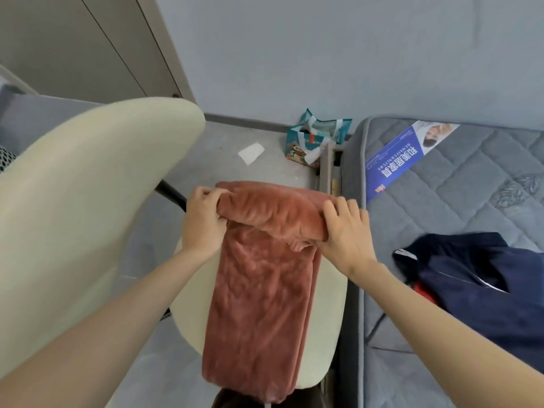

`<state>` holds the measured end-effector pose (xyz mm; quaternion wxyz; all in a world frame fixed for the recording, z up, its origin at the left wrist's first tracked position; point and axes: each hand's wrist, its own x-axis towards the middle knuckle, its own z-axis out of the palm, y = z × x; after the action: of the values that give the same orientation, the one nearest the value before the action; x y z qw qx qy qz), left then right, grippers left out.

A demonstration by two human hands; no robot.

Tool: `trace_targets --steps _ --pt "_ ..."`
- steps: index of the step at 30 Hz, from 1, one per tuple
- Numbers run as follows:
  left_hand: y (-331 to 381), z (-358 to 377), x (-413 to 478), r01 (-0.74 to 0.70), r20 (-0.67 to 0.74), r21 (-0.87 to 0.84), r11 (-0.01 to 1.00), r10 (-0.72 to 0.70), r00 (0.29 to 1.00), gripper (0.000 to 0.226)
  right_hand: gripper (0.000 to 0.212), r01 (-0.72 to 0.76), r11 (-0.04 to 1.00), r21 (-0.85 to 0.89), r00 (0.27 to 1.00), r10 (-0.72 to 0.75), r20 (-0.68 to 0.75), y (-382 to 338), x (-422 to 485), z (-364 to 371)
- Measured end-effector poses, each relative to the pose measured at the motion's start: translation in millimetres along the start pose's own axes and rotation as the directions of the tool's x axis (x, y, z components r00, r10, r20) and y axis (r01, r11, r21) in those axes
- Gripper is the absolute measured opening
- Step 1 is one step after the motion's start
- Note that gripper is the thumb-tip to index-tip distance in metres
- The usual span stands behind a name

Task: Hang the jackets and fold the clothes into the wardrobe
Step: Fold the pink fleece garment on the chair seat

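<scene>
- Judging progress: early. Your navy garment lies unfolded on the mattress; wardrobe doors look shut.
- Rust fleece garment lies on the chair seat, long axis running away from you, far end being folded back.
- Left hand and right hand each pinch that folded end.

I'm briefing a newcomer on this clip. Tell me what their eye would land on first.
The rust-red fleece garment at centre, laid lengthwise over a cream chair seat, with the left hand and right hand folding its far end over. Next, the dark navy garment heaped on the grey mattress at right.
</scene>
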<state>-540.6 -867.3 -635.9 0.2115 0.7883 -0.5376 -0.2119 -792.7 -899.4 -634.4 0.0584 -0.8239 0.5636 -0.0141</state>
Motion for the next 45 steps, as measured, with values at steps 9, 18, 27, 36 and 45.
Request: trace_targets --steps 9,18,27,36,45 --pt "-13.5 11.9 -18.0 0.844 0.630 -0.524 0.116 -0.613 0.476 0.026 0.041 -0.538 0.472 0.699 0.843 0.323 0.430 -8.0 -39.7 36.0" --pt "-22.6 45.6 -1.1 0.887 0.713 -0.345 0.307 -0.529 0.460 0.082 0.072 -0.903 -0.295 0.314 0.330 -0.005 0.944 4.8 -4.0 34.7" --pt "-31.8 56.8 0.7 0.627 0.486 -0.596 0.502 -0.396 0.779 0.054 0.058 -0.703 -0.061 0.709 0.665 0.299 0.685 -0.9 -6.3 51.0" --pt "-1.6 53.6 -12.0 -0.232 -0.097 0.165 0.959 0.250 0.964 0.079 0.075 -0.318 0.829 0.460 0.935 0.355 0.007 -42.7 1.9 39.1" --pt "-22.5 125.3 -7.3 -0.199 0.230 0.317 0.927 0.128 0.965 0.060 0.054 -0.159 0.965 0.208 0.972 0.115 0.206 -35.9 5.0 113.8"
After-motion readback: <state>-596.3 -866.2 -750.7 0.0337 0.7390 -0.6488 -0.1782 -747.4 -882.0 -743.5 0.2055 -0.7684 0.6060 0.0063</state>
